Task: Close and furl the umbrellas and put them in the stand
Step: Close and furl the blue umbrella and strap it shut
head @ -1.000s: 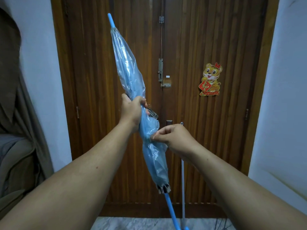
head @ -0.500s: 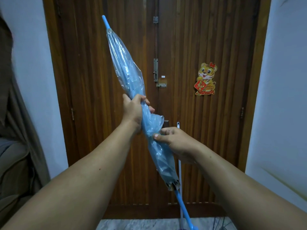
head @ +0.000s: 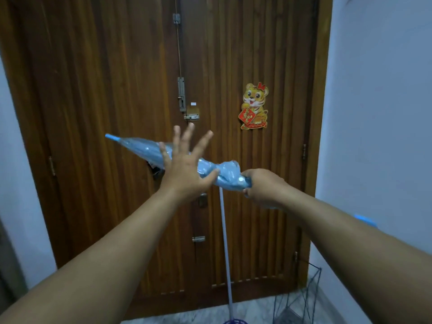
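Now the pale blue umbrella point(head: 145, 150) is lying nearly level in the air in front of the wooden door point(head: 117, 90), its capped tip pointing left and slightly up, its furled, crinkled canopy bunching toward the right. The right hand point(head: 263, 187) is closing its fingers around the bunched right end of the canopy, gripping it firmly. The left hand point(head: 184, 169) is spreading wide across the middle of the canopy, fingers splayed and pointing up, the palm lying flat on the plastic while the thumb is pressing along its lower edge; this hand is not clasping anything. A small piece of blue, likely the umbrella's handle, is peeking out past the right forearm near the right wall, though it is too blurred to tell for sure. Below and to the right, on the pale floor beside the door frame, a dark wire stand point(head: 301, 298) is sitting, well apart from the umbrella. A thin white pole point(head: 225, 249) is leaning against the door, running down to a blue base at the bottom edge of the view. Farther off, a tiger sticker point(head: 255, 105) is showing on the right door panel, and a metal bolt point(head: 181, 94) is running down the centre seam.
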